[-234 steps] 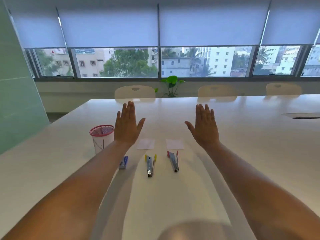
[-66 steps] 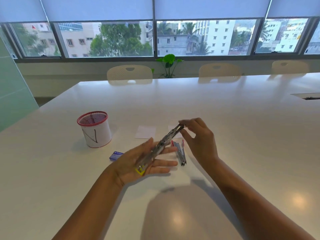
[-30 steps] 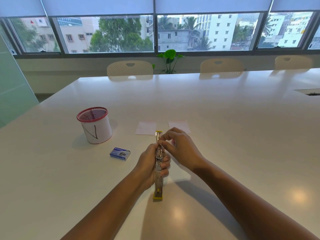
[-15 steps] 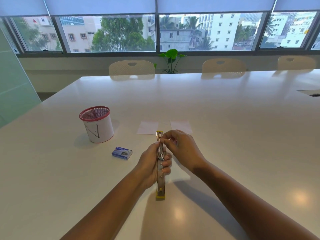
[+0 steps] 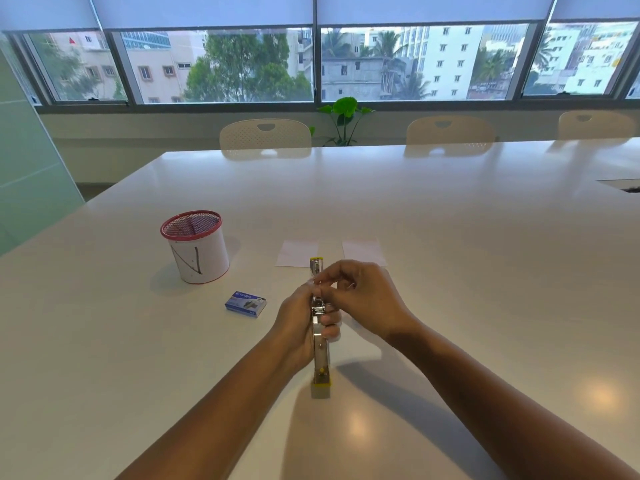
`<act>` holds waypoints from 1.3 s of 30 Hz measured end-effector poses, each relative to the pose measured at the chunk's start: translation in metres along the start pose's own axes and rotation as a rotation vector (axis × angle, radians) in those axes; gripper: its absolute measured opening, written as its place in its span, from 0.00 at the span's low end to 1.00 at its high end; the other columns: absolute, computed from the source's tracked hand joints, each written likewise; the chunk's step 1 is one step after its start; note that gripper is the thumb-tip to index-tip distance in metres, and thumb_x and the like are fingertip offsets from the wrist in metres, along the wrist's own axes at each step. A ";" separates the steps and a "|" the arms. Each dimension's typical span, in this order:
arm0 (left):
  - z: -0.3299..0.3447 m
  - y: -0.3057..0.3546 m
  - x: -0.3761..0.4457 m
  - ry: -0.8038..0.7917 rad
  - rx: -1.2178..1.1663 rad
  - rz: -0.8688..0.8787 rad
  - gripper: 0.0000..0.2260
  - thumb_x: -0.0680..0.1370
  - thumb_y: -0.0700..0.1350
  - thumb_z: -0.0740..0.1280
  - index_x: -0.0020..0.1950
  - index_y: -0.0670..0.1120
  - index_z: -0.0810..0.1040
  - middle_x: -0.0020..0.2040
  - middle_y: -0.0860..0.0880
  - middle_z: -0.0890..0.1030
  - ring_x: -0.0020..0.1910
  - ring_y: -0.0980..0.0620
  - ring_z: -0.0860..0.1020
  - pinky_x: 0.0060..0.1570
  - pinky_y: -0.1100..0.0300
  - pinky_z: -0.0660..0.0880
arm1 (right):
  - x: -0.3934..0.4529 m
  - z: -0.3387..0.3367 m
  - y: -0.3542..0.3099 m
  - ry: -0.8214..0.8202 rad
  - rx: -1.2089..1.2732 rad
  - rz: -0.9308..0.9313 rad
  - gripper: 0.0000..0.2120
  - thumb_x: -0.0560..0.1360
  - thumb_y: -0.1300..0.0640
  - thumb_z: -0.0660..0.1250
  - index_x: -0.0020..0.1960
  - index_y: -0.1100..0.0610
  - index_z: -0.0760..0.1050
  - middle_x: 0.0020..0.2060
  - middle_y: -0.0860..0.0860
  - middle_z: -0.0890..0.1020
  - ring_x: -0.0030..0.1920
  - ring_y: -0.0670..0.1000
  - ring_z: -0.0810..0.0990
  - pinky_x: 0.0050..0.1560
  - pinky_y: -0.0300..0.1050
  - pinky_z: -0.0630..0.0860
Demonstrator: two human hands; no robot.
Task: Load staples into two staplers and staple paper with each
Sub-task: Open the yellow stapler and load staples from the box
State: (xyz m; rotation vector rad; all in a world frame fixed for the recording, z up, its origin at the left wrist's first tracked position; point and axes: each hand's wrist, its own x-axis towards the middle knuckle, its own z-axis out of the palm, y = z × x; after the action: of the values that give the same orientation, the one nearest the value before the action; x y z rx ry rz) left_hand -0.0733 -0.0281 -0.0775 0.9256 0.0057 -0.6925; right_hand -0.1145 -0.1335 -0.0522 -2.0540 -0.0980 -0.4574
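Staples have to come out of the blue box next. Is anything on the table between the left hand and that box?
Nothing visible. The staple box lies closed on bare white table, just left of the left hand. That hand is occupied, though, holding the opened yellow stapler, with the right hand at its top.

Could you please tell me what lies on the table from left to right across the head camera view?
red-rimmed mesh cup → blue staple box → left paper slip → opened yellow-tipped stapler, held by left hand and right hand → right paper slip.
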 end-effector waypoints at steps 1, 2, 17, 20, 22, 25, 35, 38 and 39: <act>0.000 0.002 0.000 0.019 -0.010 0.036 0.10 0.80 0.43 0.53 0.43 0.43 0.70 0.25 0.48 0.68 0.18 0.56 0.64 0.18 0.69 0.60 | -0.002 0.003 -0.002 -0.002 -0.038 -0.027 0.04 0.71 0.61 0.71 0.45 0.55 0.81 0.35 0.39 0.78 0.35 0.34 0.76 0.35 0.24 0.68; -0.001 0.003 0.000 0.038 -0.007 0.068 0.10 0.80 0.44 0.53 0.43 0.43 0.70 0.25 0.48 0.70 0.18 0.56 0.64 0.18 0.69 0.61 | -0.004 0.006 -0.004 -0.007 -0.097 -0.060 0.04 0.71 0.61 0.71 0.44 0.55 0.81 0.34 0.38 0.76 0.35 0.33 0.75 0.35 0.24 0.67; -0.007 0.019 0.000 0.402 0.506 0.410 0.05 0.80 0.46 0.57 0.47 0.47 0.69 0.47 0.41 0.76 0.41 0.51 0.77 0.38 0.57 0.77 | -0.002 -0.001 0.001 -0.002 -0.425 -0.140 0.07 0.75 0.53 0.65 0.52 0.51 0.76 0.48 0.44 0.81 0.36 0.38 0.71 0.38 0.27 0.65; -0.018 0.039 -0.002 0.650 1.015 0.627 0.04 0.79 0.46 0.57 0.49 0.46 0.66 0.48 0.46 0.72 0.46 0.48 0.74 0.48 0.51 0.77 | -0.002 0.000 0.003 -0.019 -0.469 -0.132 0.06 0.75 0.52 0.66 0.51 0.50 0.77 0.47 0.42 0.81 0.34 0.35 0.69 0.37 0.30 0.66; -0.024 0.052 -0.011 0.742 1.241 0.734 0.06 0.79 0.47 0.58 0.49 0.44 0.68 0.49 0.45 0.72 0.47 0.48 0.71 0.48 0.55 0.73 | -0.004 0.002 0.006 -0.064 -0.517 -0.123 0.05 0.75 0.52 0.66 0.50 0.49 0.78 0.44 0.39 0.79 0.33 0.34 0.67 0.36 0.29 0.63; -0.039 0.068 -0.015 0.837 1.550 0.630 0.13 0.78 0.50 0.60 0.54 0.41 0.72 0.53 0.41 0.72 0.54 0.42 0.70 0.52 0.51 0.71 | -0.005 0.007 0.010 -0.098 -0.527 -0.093 0.04 0.74 0.53 0.67 0.48 0.48 0.78 0.37 0.36 0.73 0.32 0.34 0.67 0.34 0.28 0.61; -0.082 0.083 -0.004 0.714 1.713 0.033 0.30 0.72 0.64 0.61 0.61 0.41 0.67 0.59 0.39 0.73 0.59 0.40 0.71 0.56 0.49 0.71 | -0.002 0.004 0.016 -0.146 -0.430 -0.081 0.06 0.74 0.57 0.66 0.51 0.51 0.78 0.42 0.39 0.77 0.34 0.31 0.70 0.36 0.25 0.65; -0.082 0.078 -0.004 0.599 1.762 -0.022 0.35 0.68 0.67 0.64 0.62 0.42 0.64 0.61 0.41 0.72 0.60 0.42 0.71 0.57 0.49 0.72 | -0.001 0.004 0.017 -0.145 -0.443 -0.086 0.07 0.74 0.56 0.66 0.52 0.51 0.77 0.43 0.39 0.77 0.33 0.31 0.69 0.35 0.25 0.63; -0.081 0.075 -0.005 0.598 1.783 -0.015 0.37 0.67 0.67 0.65 0.64 0.42 0.63 0.63 0.41 0.70 0.61 0.41 0.70 0.58 0.49 0.71 | -0.001 0.003 0.017 -0.155 -0.445 -0.090 0.09 0.74 0.55 0.67 0.53 0.51 0.77 0.44 0.40 0.78 0.34 0.31 0.69 0.36 0.25 0.63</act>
State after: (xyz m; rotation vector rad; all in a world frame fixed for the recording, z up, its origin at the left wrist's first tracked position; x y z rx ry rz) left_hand -0.0126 0.0642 -0.0711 2.8160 -0.0892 -0.2525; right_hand -0.1105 -0.1392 -0.0685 -2.5302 -0.1963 -0.4000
